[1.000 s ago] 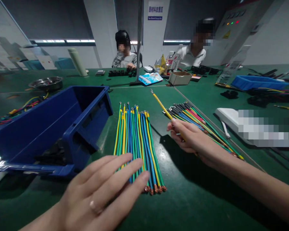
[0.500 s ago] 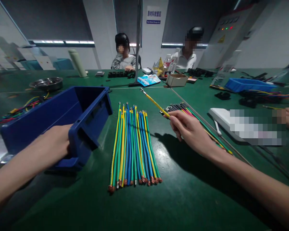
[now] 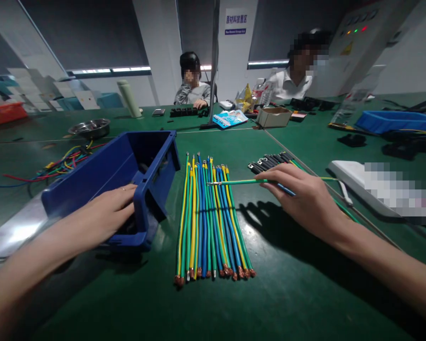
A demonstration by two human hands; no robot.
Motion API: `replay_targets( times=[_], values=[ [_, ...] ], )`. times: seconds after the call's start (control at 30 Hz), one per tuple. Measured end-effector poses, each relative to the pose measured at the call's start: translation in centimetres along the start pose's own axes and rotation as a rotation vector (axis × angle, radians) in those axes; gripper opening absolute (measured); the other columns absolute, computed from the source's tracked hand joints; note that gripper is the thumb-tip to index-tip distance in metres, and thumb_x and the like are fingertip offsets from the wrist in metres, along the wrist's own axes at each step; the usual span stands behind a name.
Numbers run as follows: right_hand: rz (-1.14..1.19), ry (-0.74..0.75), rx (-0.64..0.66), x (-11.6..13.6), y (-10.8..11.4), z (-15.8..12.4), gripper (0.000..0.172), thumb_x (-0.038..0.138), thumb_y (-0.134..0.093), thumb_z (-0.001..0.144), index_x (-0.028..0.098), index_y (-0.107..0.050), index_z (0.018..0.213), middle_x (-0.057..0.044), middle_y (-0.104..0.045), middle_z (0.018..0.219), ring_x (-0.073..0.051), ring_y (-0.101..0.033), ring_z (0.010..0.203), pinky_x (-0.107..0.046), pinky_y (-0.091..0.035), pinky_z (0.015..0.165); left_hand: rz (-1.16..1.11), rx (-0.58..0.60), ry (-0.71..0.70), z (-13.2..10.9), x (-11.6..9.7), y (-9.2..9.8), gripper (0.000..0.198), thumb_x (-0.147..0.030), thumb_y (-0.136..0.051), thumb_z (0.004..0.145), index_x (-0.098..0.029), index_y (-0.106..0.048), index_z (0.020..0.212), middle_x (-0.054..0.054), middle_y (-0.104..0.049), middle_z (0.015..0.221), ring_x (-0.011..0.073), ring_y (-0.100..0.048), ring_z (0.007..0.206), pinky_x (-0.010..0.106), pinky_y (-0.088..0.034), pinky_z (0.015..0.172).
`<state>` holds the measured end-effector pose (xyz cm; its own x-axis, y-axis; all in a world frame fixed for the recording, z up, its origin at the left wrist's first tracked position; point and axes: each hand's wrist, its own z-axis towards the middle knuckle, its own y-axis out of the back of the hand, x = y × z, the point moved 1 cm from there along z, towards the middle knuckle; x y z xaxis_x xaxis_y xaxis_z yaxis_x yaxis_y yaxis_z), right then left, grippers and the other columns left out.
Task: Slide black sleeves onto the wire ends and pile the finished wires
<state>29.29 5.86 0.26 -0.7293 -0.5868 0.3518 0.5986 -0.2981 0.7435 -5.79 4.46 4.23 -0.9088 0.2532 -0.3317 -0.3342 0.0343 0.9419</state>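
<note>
My right hand (image 3: pixel 301 194) pinches a green-and-yellow wire (image 3: pixel 239 182) level above the table, its metal terminal pointing left. A short blue piece (image 3: pixel 286 190) shows under the same hand; whether it is held I cannot tell. Below the terminal lies a row of green, yellow and blue wires (image 3: pixel 208 222), terminals at the far end and bare copper at the near end. My left hand (image 3: pixel 115 203) reaches into a blue bin (image 3: pixel 88 184), its fingertips hidden by the bin's end wall. Dark pieces show inside the bin. Black-sleeved wires (image 3: pixel 270 161) lie just beyond my right hand.
A loose tangle of coloured wires (image 3: pixel 73 158) and a metal bowl (image 3: pixel 89 128) are left of the bin. At right lie a white device (image 3: pixel 355 184) and a blue tray (image 3: pixel 397 121). A metal post (image 3: pixel 214 66), a cardboard box (image 3: pixel 274 117) and two people are across the table.
The yellow wire in my right hand has given way to a green-and-yellow one, held level rather than slanted. My left hand shows more above the bin. The view has shifted left.
</note>
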Motion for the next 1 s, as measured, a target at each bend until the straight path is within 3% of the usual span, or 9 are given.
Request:
replay_targets(
  times=[0.13,0.27,0.43,0.57,0.8,1.0],
  values=[
    [-0.001,0.018,0.046,-0.1,-0.3,-0.2,0.015,0.023,-0.057,0.091,0.022,-0.067,0.102,-0.007,-0.068,0.098,-0.022,-0.063,0.091,-0.037,-0.047,0.079,-0.086,0.151,0.051,0.3,-0.4,0.0,0.029,-0.017,-0.039,0.088,-0.017,-0.067,0.082,-0.006,-0.074,0.086,0.0164,-0.067,0.086,0.022,-0.050,0.080],
    [0.017,-0.003,0.093,-0.2,-0.5,-0.2,0.014,0.025,-0.057,0.091,0.023,-0.068,0.100,-0.007,-0.068,0.097,-0.022,-0.064,0.088,-0.036,-0.047,0.075,-0.020,0.174,0.142,0.6,-0.2,0.1,0.027,-0.015,-0.040,0.080,-0.016,-0.066,0.071,-0.006,-0.071,0.070,0.0193,-0.067,0.079,0.022,-0.050,0.070],
    [0.059,-0.041,0.134,-0.5,-1.1,-0.2,0.014,0.027,-0.058,0.091,0.023,-0.069,0.098,-0.006,-0.070,0.093,-0.021,-0.065,0.083,-0.034,-0.048,0.072,0.037,0.138,0.129,0.4,-0.3,0.3,0.028,-0.017,-0.042,0.082,-0.018,-0.066,0.068,-0.001,-0.075,0.079,0.0222,-0.067,0.081,0.028,-0.048,0.074],
    [0.089,-0.062,0.146,-0.6,-1.2,-0.3,0.014,0.033,-0.060,0.091,0.022,-0.068,0.096,-0.006,-0.071,0.092,-0.021,-0.065,0.081,-0.034,-0.049,0.070,0.003,0.167,0.103,0.0,-0.7,0.5,0.031,-0.019,-0.043,0.083,-0.018,-0.065,0.062,-0.002,-0.073,0.074,0.0190,-0.065,0.072,0.025,-0.045,0.070],
    [0.102,-0.086,0.161,-0.8,-1.2,-0.3,0.021,0.040,-0.061,0.091,0.021,-0.068,0.093,-0.007,-0.070,0.090,-0.021,-0.063,0.078,-0.033,-0.046,0.067,-0.122,0.196,0.110,0.5,-0.7,0.2,0.038,-0.038,-0.045,0.088,-0.016,-0.072,0.074,-0.006,-0.073,0.069,0.0187,-0.066,0.072,0.023,-0.048,0.069],
    [0.118,-0.087,0.204,-0.7,-1.4,-0.4,0.020,0.040,-0.061,0.091,0.021,-0.067,0.093,-0.006,-0.069,0.088,-0.019,-0.063,0.076,-0.032,-0.046,0.065,-0.236,0.255,0.115,0.5,-0.6,0.1,0.034,-0.031,-0.044,0.088,-0.014,-0.072,0.080,-0.007,-0.070,0.062,0.0148,-0.062,0.063,0.023,-0.050,0.068]
  ],
)
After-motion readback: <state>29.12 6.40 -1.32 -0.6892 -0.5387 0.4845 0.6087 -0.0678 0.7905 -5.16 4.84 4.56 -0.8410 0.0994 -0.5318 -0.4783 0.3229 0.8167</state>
